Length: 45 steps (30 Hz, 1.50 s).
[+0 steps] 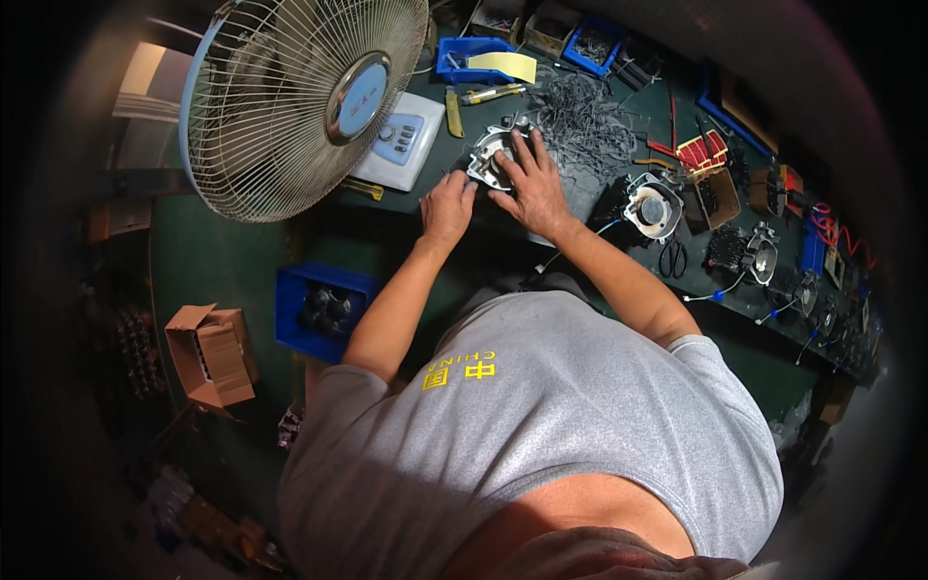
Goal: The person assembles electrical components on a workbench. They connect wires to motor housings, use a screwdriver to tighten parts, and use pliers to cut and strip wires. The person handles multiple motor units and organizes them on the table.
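A round silver metal housing (486,164) sits on the dark green bench in front of me. My right hand (535,190) lies over its right side with fingers stretched out and spread, some reaching into the hollow and across the rim. Beside the housing's near left edge is my left hand (448,210), its fingers curled together and closed. Whatever those fingertips pinch is too small to make out. A second housing (652,208), with a pale round centre and a wire attached, stands to the right of my right hand.
A large fan (319,97) on a white base (408,143) takes up the left. Beyond my hands lies a pile of dark thin parts (585,121), with a blue bin (469,60) behind. Scissors (673,258) are at right. Below stand a blue crate (300,300) and a cardboard box (213,353).
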Tool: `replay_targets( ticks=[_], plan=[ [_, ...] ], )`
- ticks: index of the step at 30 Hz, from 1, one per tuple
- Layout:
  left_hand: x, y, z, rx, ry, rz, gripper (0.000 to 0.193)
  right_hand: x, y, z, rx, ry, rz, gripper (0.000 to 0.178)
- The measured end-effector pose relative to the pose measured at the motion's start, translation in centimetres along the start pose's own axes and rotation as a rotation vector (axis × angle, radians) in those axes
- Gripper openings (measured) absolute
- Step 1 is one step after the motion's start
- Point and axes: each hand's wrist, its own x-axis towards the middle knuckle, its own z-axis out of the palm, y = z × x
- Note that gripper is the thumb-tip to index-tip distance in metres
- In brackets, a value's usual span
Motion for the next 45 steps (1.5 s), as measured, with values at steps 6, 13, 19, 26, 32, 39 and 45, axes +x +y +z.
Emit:
replay_targets(
  ticks=[6,13,19,26,32,39,45],
  plan=[
    [-0.3,-0.7,0.7,0.065,0.003,0.004,0.021,-0.1,0.3,0.5,0.024,0.007,-0.001,0.070],
    [0.6,-5.2,1.9,-1.256,-0.525,-0.794,0.029,-0.1,0.1,0.4,0.020,-0.005,0.004,0.070],
    [0.6,-4.1,1.9,-0.772,-0.273,-0.548,0.023,0.0,0.1,0.4,0.023,0.004,-0.002,0.070],
    [-0.2,-1.0,0.5,-0.038,-0.027,-0.063,0.022,0.0,0.1,0.3,0.011,-0.001,0.002,0.068],
    [0.1,-2.8,1.3,-0.660,-0.261,-0.391,0.024,0.1,0.0,0.3,0.006,0.001,-0.022,0.069],
    [1.4,-3.7,0.4,-1.477,-0.588,-1.033,0.022,0.1,-0.1,0.1,0.030,0.013,-0.013,0.068],
    [0.2,-1.1,0.2,-0.269,-0.079,-0.200,0.023,0.2,-0.3,0.0,0.038,0.009,0.001,0.067]
  ],
)
